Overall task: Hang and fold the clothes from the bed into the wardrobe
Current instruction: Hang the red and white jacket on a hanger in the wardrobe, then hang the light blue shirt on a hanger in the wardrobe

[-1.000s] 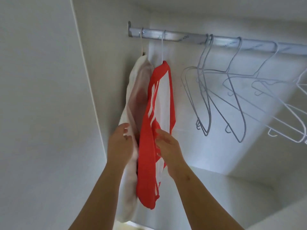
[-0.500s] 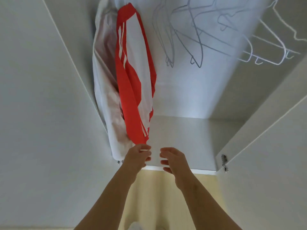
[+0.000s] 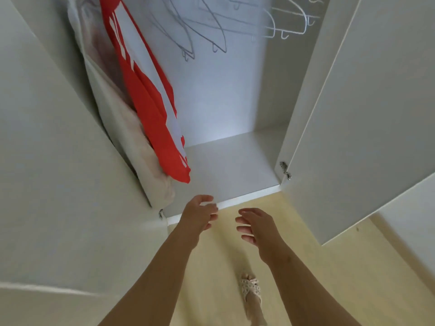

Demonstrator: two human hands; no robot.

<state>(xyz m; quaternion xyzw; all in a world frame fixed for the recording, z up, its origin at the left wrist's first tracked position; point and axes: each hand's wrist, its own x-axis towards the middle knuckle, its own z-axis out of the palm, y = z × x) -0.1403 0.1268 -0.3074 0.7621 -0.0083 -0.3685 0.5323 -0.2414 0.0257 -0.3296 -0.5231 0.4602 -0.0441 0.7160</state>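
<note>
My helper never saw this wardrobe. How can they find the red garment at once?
Look inside the open wardrobe, left side. Two garments hang beside empty wire hangers. The red garment has white stripes; its neighbour, the pale garment, is plain.

Left hand (image 3: 200, 216), right hand (image 3: 255, 228) outstretched, loosely curled, empty.
</note>
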